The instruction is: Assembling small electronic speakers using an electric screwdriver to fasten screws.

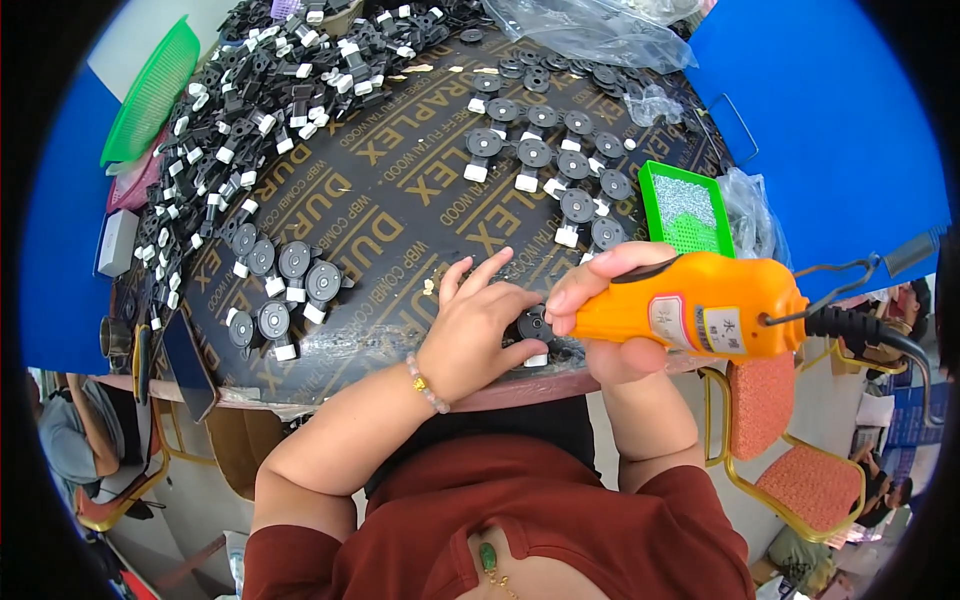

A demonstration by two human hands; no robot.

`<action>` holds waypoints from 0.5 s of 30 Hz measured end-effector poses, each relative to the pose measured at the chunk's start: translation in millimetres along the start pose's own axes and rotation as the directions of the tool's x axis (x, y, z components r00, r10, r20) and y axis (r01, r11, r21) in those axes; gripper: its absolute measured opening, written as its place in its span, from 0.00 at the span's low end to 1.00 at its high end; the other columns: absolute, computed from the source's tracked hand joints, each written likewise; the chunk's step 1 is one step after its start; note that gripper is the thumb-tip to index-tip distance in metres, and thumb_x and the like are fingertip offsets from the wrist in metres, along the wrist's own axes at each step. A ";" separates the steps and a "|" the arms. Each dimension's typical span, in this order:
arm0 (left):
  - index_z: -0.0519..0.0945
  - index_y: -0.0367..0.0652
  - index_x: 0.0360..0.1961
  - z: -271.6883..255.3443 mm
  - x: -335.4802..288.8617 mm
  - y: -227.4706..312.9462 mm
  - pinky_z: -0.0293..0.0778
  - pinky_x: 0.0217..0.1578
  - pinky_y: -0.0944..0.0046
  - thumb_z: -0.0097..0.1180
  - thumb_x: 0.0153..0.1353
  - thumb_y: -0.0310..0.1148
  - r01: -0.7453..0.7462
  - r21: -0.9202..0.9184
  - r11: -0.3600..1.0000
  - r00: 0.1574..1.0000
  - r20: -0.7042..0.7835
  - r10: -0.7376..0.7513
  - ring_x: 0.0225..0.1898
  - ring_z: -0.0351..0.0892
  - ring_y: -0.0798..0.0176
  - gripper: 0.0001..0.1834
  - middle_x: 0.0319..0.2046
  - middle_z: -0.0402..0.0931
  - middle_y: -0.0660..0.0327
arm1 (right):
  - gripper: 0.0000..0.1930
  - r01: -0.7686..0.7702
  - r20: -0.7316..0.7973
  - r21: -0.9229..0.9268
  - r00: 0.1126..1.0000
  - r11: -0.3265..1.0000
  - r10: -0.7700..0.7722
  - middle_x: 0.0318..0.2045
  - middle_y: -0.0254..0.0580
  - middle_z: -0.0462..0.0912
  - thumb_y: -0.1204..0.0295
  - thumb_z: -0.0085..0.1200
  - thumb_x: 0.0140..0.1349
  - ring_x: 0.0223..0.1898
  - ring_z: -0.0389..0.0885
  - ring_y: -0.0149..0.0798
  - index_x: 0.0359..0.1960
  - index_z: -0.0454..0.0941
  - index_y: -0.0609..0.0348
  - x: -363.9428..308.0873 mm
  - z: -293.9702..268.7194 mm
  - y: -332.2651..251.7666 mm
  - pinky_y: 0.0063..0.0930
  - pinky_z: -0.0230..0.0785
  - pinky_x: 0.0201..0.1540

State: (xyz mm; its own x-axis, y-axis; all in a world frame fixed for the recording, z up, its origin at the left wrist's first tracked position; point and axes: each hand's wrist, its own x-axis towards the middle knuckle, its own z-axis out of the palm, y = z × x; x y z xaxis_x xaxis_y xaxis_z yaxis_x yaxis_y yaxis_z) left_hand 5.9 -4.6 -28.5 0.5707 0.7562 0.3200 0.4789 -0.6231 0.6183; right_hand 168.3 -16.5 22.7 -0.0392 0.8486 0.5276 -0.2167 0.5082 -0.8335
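A heaped pile of black-and-white plastic parts [260,115] lies at far left; nearer, a small cluster of round black discs with white tabs [294,262]; right of it, the left hand [475,330] has its thumb and index finger closed about a round black plastic part with a white tab [533,322], at the table's near edge, other fingers spread; the right hand [626,360] wraps firmly around an orange plastic corded power tool [690,308], its front end beside that part; farther right sits a green rectangular plastic tray [650,205].
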 end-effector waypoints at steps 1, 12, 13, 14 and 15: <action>0.79 0.47 0.42 0.0 -0.1 0.7 0.47 0.61 0.44 0.70 0.42 0.38 -0.005 0.002 1.000 1.000 -0.010 0.005 0.63 0.61 0.52 0.23 0.40 0.78 0.62 | 0.41 -0.002 -0.013 0.006 1.000 1.000 0.002 0.24 0.45 0.78 0.33 0.51 0.47 0.21 0.76 0.33 0.43 0.63 0.62 -0.1 0.9 3.3 0.25 0.73 0.26; 0.80 0.47 0.41 0.5 0.2 0.0 0.49 0.60 0.44 0.70 0.40 0.38 -0.033 0.020 0.999 0.998 -0.045 0.034 0.61 0.64 0.53 0.24 0.37 0.78 0.63 | 0.37 -0.082 -0.001 0.013 0.997 0.997 0.082 0.23 0.43 0.78 0.33 0.54 0.46 0.19 0.75 0.32 0.37 0.64 0.58 -0.5 5.1 8.3 0.23 0.72 0.25; 0.80 0.47 0.41 0.7 1.1 1.0 0.49 0.60 0.44 0.70 0.40 0.38 -0.044 0.023 0.999 0.998 -0.046 0.045 0.61 0.64 0.53 0.24 0.37 0.78 0.63 | 0.37 -0.076 -0.010 0.031 0.997 0.997 0.076 0.23 0.44 0.78 0.34 0.54 0.46 0.19 0.75 0.33 0.38 0.64 0.59 -0.6 4.6 8.0 0.24 0.72 0.24; 0.80 0.47 0.41 0.5 1.3 1.9 0.49 0.60 0.44 0.70 0.40 0.38 -0.050 0.020 0.999 0.998 -0.046 0.051 0.61 0.64 0.53 0.24 0.37 0.78 0.63 | 0.38 -0.069 -0.021 0.048 0.997 0.996 0.070 0.22 0.44 0.77 0.34 0.55 0.46 0.19 0.75 0.33 0.39 0.65 0.59 -0.6 3.6 7.2 0.24 0.72 0.24; 0.79 0.46 0.41 -0.4 0.7 2.3 0.49 0.60 0.44 0.70 0.41 0.38 -0.046 0.029 0.999 0.998 -0.036 0.047 0.61 0.64 0.53 0.24 0.37 0.78 0.63 | 0.38 -0.069 -0.041 0.072 0.997 0.995 0.072 0.22 0.44 0.77 0.35 0.55 0.47 0.19 0.75 0.34 0.41 0.65 0.60 -0.6 2.4 5.8 0.25 0.72 0.24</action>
State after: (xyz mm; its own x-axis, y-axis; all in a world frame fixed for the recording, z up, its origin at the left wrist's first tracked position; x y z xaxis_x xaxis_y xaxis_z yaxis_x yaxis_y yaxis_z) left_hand 7.1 -5.4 -26.6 0.5683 0.7330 0.3738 0.4714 -0.6624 0.5822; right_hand 164.7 -14.4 17.9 -0.0145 0.8884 0.4588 -0.2834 0.4364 -0.8540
